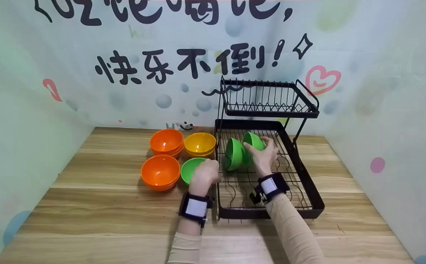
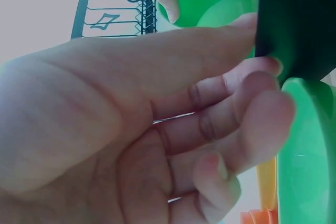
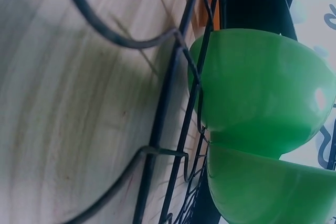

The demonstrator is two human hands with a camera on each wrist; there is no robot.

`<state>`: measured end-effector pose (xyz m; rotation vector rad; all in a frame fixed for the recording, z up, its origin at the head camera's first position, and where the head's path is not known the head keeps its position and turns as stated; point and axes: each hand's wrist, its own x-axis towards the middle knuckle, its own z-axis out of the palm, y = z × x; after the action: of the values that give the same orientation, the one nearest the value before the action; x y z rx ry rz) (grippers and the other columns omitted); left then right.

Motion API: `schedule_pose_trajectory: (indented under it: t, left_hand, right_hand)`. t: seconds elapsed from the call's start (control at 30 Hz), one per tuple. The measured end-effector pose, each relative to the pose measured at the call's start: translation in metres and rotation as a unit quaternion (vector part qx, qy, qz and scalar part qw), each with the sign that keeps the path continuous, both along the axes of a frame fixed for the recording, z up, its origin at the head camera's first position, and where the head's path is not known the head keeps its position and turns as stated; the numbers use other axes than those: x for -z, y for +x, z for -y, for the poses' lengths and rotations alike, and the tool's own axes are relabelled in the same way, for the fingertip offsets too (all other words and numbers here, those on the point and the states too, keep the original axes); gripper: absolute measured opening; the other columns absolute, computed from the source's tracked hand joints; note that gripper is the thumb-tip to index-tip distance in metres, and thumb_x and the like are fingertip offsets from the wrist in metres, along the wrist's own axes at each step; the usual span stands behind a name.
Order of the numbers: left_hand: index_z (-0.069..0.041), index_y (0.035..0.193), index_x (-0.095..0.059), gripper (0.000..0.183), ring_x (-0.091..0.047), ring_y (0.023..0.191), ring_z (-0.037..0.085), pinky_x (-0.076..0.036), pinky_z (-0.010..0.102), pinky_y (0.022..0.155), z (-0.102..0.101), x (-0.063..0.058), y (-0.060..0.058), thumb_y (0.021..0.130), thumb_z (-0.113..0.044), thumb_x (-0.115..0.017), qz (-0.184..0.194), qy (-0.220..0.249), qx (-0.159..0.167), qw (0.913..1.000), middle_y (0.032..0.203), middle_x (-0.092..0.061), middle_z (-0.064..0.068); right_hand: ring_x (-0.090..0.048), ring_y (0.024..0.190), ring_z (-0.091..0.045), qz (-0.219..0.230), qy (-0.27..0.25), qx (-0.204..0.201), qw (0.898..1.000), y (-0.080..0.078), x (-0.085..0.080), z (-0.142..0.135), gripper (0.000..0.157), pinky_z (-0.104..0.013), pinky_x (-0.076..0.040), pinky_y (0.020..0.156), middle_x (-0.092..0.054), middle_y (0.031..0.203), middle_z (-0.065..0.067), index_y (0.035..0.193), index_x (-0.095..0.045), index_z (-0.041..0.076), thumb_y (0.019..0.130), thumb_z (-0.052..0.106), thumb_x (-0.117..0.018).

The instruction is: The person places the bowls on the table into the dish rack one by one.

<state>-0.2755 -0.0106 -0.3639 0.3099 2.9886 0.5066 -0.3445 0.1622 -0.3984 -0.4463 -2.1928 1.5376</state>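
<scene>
My right hand (image 1: 266, 156) grips a green bowl (image 1: 253, 141) in the lower tier of a black two-tier dish rack (image 1: 317, 205). Another green bowl (image 1: 233, 154) stands on its side just left of it; both fill much of the right wrist view, one bowl (image 3: 262, 87) above the other bowl (image 3: 273, 187). At the rack's left edge, my left hand (image 1: 204, 175) pinches the black rim (image 2: 294, 19) between thumb and fingertips. Beside that hand a third green bowl (image 1: 189, 169) sits on the table, partly hidden by it.
Stacked orange bowls (image 1: 160, 171) and further orange bowls (image 1: 166, 141) stand on the wooden table (image 1: 99, 205) left of the rack, with stacked yellow bowls (image 1: 200, 143) by the rim. The slotted upper tier (image 1: 271, 114) overhangs the rack's back. Printed cloth walls (image 1: 132, 106) enclose the table.
</scene>
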Motion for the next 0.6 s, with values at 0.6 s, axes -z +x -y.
schedule_pose_trajectory:
  t: [0.6]
  left_hand:
    - [0.0,0.099,-0.07,0.024,-0.067,0.095,0.028,-0.054,0.041,0.08,0.0003,0.0005,-0.0014,0.079,-0.013,-0.072,-0.001,-0.005,0.004,1.0,0.104,-0.069,0.015]
  right_hand:
    - [-0.025,0.132,-0.04,0.029,0.025,-0.046,0.998,-0.0004,0.0038,-0.0012,0.06,-0.053,-0.031,0.106,-0.037,0.137,-0.02,0.123,-0.052,0.013,0.073,0.033,-0.08]
